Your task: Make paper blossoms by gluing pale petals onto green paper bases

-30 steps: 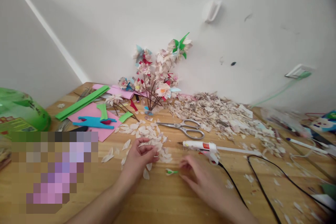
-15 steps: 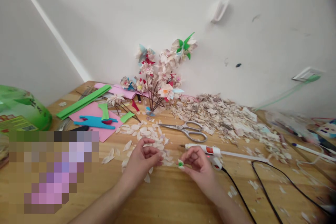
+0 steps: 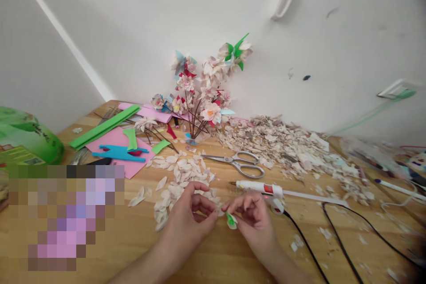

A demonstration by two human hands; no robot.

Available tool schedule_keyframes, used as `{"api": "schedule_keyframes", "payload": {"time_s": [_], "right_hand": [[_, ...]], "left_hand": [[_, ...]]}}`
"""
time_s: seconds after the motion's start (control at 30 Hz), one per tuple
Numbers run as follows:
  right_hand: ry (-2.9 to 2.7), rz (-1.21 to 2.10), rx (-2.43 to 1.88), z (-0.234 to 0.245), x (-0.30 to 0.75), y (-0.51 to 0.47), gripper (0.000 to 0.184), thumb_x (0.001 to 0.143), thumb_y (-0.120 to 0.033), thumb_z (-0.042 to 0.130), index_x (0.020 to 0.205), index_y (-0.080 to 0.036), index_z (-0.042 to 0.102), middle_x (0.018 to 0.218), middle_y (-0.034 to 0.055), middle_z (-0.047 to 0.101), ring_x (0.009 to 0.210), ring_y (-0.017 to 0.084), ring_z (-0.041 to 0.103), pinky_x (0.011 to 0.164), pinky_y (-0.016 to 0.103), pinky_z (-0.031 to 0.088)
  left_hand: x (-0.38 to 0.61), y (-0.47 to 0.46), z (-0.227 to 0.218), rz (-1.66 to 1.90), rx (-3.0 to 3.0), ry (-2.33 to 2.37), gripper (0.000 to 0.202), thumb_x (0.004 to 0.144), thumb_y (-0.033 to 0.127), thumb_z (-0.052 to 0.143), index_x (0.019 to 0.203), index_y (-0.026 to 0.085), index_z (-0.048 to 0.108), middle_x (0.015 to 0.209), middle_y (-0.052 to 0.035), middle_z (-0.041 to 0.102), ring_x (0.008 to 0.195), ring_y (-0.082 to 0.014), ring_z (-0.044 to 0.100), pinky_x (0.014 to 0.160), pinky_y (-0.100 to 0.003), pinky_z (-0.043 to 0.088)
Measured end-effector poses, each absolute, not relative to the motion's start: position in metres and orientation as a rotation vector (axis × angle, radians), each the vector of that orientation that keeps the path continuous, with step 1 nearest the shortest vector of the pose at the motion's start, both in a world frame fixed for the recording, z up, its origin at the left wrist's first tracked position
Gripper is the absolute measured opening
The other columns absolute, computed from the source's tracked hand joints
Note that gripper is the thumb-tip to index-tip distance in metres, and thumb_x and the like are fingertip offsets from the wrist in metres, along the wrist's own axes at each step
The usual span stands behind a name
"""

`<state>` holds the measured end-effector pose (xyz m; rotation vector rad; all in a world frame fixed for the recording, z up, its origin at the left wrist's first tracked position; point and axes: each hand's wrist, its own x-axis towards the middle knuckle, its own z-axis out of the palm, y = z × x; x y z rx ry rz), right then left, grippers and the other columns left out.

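Between the thumb and fingers of my right hand [image 3: 254, 219] is a small flower piece [image 3: 231, 221], green in the middle with pale petals around it. Close beside it, my left hand [image 3: 195, 215] pinches what looks like a pale petal [image 3: 219, 212], mostly covered by the fingertips. Loose dried petals [image 3: 189, 171] lie on the wooden table behind and under my left hand. A white glue gun [image 3: 258, 187] rests just behind my right hand, its small red light on. Grey-handled scissors [image 3: 238, 163] lie beyond it.
Finished flowers on thin stems [image 3: 203, 97] stand at the wall. A heap of dried petals [image 3: 282, 146] covers the back right. Coloured paper [image 3: 116, 142] and a green bag [image 3: 29, 137] are at the left. A black cord [image 3: 306, 244] runs along the right.
My two hands have come closer together and slightly nearer to me. The flower piece has turned, showing more of its green. The left fingertips now sit beside it.
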<state>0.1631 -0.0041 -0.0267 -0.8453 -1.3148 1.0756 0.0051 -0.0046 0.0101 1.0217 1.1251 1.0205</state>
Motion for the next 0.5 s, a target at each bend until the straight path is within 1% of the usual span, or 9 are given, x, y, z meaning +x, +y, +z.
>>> {"api": "schedule_keyframes", "payload": {"time_s": [0.13,0.33,0.5], "right_hand": [[-1.332,1.066,-0.867,-0.0265,0.1634,-0.0031,0.027,0.074,-0.025,0.067,0.075,-0.026,0.04,0.066,-0.0045,0.064,0.069,0.015,0.065,0.066,0.03,0.053],[-1.356,1.045,-0.864,-0.0267,0.1622,-0.004,0.026,0.075,-0.023,0.066,0.076,-0.026,0.041,0.067,-0.0051,0.063,0.069,0.014,0.064,0.066,0.028,0.053],[-1.381,1.025,-0.864,-0.0259,0.1613,-0.0047,0.026,0.075,-0.022,0.066,0.076,-0.026,0.04,0.067,-0.0054,0.063,0.07,0.015,0.064,0.067,0.03,0.052]], "left_hand": [[0.0054,-0.0044,0.0084,1.024,1.008,1.127,0.036,0.062,0.019,0.065,0.09,0.021,0.043,0.063,0.0026,0.06,0.055,-0.0112,0.054,0.05,-0.02,0.04],[0.0064,-0.0045,0.0079,1.027,1.032,1.179,0.035,0.063,0.019,0.064,0.091,0.021,0.043,0.062,0.0026,0.06,0.056,-0.0122,0.055,0.048,-0.02,0.038],[0.0064,-0.0042,0.0088,1.005,1.052,1.179,0.035,0.062,0.018,0.065,0.09,0.021,0.043,0.061,0.0025,0.061,0.058,-0.0127,0.056,0.051,-0.021,0.038]]}}
